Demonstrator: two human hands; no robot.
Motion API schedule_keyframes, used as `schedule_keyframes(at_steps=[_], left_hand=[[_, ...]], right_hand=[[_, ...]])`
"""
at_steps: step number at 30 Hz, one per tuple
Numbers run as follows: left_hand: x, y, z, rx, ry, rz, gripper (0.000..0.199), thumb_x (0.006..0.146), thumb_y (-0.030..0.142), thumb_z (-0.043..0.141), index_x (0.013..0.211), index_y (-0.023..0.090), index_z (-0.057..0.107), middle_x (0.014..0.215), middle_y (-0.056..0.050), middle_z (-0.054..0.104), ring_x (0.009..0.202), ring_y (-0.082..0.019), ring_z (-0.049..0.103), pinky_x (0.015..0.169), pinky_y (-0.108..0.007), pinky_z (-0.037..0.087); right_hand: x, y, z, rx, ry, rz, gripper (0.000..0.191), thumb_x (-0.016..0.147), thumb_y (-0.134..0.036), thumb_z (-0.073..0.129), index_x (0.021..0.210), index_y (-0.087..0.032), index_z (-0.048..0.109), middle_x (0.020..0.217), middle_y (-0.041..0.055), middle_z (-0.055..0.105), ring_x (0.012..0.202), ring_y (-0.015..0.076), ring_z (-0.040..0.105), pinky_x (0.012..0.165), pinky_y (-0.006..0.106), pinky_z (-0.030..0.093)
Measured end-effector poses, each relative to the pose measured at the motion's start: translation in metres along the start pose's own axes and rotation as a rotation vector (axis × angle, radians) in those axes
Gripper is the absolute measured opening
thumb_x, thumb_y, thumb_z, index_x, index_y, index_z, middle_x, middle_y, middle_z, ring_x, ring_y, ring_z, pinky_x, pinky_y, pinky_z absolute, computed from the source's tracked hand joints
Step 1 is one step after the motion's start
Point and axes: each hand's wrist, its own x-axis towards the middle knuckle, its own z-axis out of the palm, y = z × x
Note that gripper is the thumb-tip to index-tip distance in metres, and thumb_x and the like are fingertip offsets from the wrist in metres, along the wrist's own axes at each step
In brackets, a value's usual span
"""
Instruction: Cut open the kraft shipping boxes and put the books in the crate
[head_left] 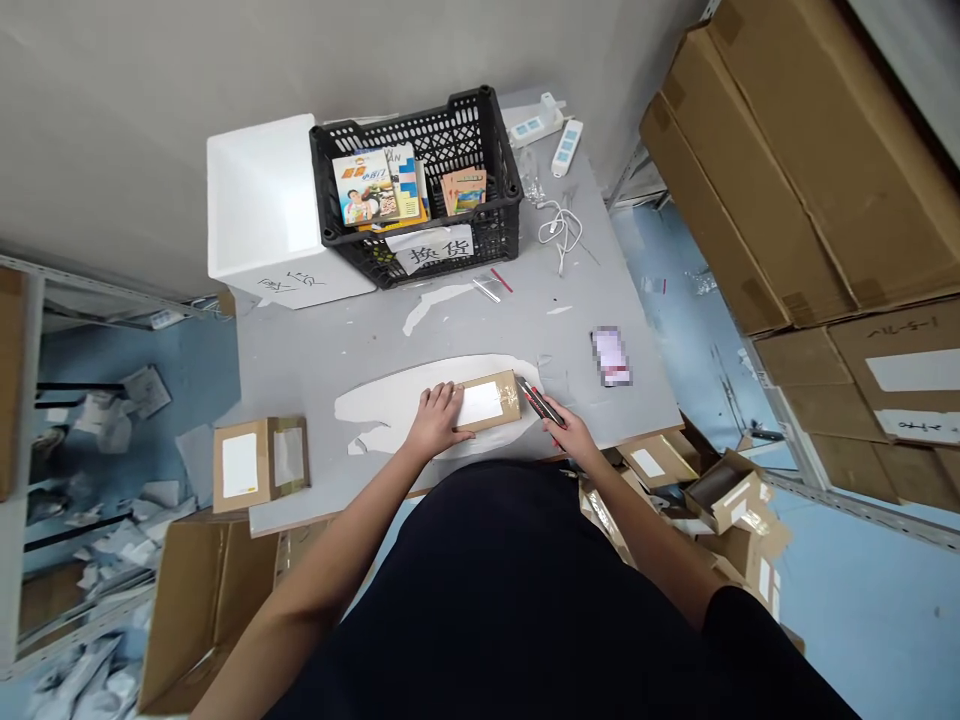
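On a white patch (382,392) of the grey table lies a small taped cardboard box (511,396) with a white label. My left hand (439,415) holds down its left end, thumb along the near side and fingers over the top. In my right hand (571,432) is a red and black utility knife (541,402), its tip close to the taped right end of the box. I cannot make out whether the blade touches the tape. Another labelled cardboard box (259,465) stands at the table's left front corner.
A black plastic crate (420,215) with booklets and a white foam box (259,210) stand at the back. To the right lie a blurred phone (611,356), a white cable (561,228) and power strips (567,148). Opened cartons (724,490) are heaped below the right edge.
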Motion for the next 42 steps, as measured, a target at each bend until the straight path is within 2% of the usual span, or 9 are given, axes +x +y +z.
schedule_keyframes(at_steps=[6,12,18,27,42], left_hand=[[0.001,-0.003,0.004,-0.016,-0.002,-0.003,0.1,0.075,0.067,0.059,0.149,0.01,0.026,0.149,-0.024,0.033,0.14,-0.039,0.025,0.113,-0.054,0.016],[0.0,-0.002,0.003,0.002,-0.012,0.01,0.101,0.073,0.067,0.062,0.149,0.011,0.026,0.15,-0.024,0.033,0.14,-0.039,0.026,0.114,-0.053,0.015],[-0.001,0.0,0.003,-0.004,-0.018,0.004,0.101,0.072,0.067,0.062,0.148,0.01,0.027,0.15,-0.024,0.033,0.139,-0.04,0.027,0.113,-0.055,0.015],[0.001,0.001,0.002,-0.029,-0.009,-0.01,0.1,0.071,0.066,0.063,0.148,0.011,0.029,0.148,-0.024,0.036,0.137,-0.04,0.029,0.112,-0.055,0.018],[0.002,0.0,0.003,-0.016,-0.008,-0.005,0.099,0.072,0.068,0.061,0.147,0.011,0.031,0.148,-0.023,0.036,0.136,-0.039,0.031,0.111,-0.053,0.018]], right_hand=[[-0.004,0.0,-0.009,-0.077,-0.032,-0.017,0.061,0.085,-0.033,0.052,0.145,-0.034,0.04,0.078,-0.0035,0.061,0.043,0.0049,0.045,0.039,0.016,0.038],[-0.005,-0.007,-0.019,-0.236,-0.043,-0.115,0.058,0.086,-0.03,0.053,0.143,-0.034,0.044,0.08,-0.0039,0.063,0.045,0.0046,0.043,0.048,0.018,0.043],[-0.005,-0.008,-0.026,-0.211,-0.108,-0.086,0.06,0.085,-0.027,0.054,0.144,-0.033,0.043,0.078,-0.0037,0.063,0.045,0.0051,0.042,0.043,0.017,0.039],[-0.012,0.002,-0.013,-0.119,-0.077,0.027,0.063,0.086,-0.028,0.055,0.146,-0.033,0.038,0.071,-0.0053,0.058,0.041,0.005,0.045,0.038,0.015,0.039],[-0.022,0.015,0.003,-0.076,-0.086,0.014,0.062,0.085,-0.034,0.051,0.146,-0.036,0.036,0.071,-0.0056,0.057,0.042,0.0064,0.047,0.034,0.016,0.037]])
